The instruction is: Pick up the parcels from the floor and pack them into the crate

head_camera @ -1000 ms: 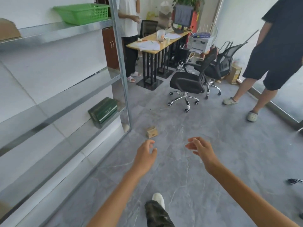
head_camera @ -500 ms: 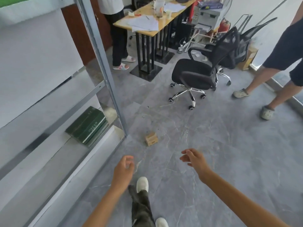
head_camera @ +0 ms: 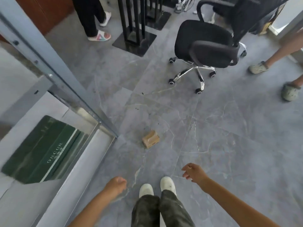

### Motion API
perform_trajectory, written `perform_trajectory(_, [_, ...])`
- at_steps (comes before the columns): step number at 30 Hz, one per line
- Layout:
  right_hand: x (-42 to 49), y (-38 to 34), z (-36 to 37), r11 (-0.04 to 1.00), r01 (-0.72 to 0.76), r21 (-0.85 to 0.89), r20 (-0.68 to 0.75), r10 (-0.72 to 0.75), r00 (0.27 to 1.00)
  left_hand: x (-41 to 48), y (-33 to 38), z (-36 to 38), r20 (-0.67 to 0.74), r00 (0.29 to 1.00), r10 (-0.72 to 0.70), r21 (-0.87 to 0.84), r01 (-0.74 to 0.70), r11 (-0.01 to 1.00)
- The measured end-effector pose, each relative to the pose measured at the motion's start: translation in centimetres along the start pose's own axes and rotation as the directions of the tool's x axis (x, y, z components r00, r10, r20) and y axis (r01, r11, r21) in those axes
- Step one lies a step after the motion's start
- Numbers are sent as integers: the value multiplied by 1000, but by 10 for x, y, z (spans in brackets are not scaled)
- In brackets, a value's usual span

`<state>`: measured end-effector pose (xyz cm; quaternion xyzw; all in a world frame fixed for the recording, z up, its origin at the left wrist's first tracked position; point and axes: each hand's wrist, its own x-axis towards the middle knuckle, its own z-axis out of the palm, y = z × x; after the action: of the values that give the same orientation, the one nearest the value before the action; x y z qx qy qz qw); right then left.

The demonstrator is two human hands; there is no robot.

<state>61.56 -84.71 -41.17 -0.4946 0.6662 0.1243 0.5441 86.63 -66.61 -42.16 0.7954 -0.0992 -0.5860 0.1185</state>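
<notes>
Left hand (head_camera: pixel 116 184) loosely curled, holds nothing. Small brown parcel (head_camera: pixel 150 139) lies on the floor (head_camera: pixel 229 145), ahead of both hands and well apart from them. Right hand (head_camera: pixel 193 173) relaxed, empty. No crate in view. Judgement: pickup not yet begun, packing all to do.

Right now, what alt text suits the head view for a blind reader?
A small brown parcel lies on the grey floor, ahead of the person's white shoes. The left hand and right hand hold nothing. A metal shelf stands left, an office chair beyond.
</notes>
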Motion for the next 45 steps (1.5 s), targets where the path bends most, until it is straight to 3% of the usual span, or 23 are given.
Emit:
perform_trajectory(5, [186,-7,50,983,81,-165,-11,-84,996,181,11,21,11,993,-121,-158,122,980])
perform_trajectory(10, [360,-38,100,944,206,-258,-76,-233,970,359,51,64,3,1000,-28,-291,28,956])
perform_trajectory(13, [438,-43,133,913,254,-320,-24,-276,961,437,78,94,53,998,23,-386,-1,923])
perform_trajectory(16, [483,-38,161,923,248,-293,54,-244,968,477,93,114,83,996,15,-404,20,914])
perform_trajectory(19, [486,-25,171,966,209,-149,26,-208,978,484,90,115,28,1000,-10,-429,21,903])
perform_trajectory(23, [427,-19,150,983,153,104,-1,-154,988,422,91,99,-19,998,52,-437,-55,898])
perform_trajectory(28, [275,-62,80,933,147,329,-112,-116,987,256,139,60,-136,987,84,-560,-146,815])
perform_trajectory(34, [47,-143,-28,800,300,519,-200,-228,953,20,218,-8,-242,938,249,-497,-340,798])
perform_trajectory(39, [-125,-205,-110,636,543,548,-263,-486,834,-164,274,-57,-241,858,454,-479,-512,714])
perform_trajectory(43, [-232,-223,-154,462,703,540,-293,-680,672,-281,284,-74,-213,799,563,-562,-571,598])
perform_trajectory(45, [-274,-219,-169,384,759,526,-281,-763,581,-330,276,-70,-277,742,610,-554,-642,529])
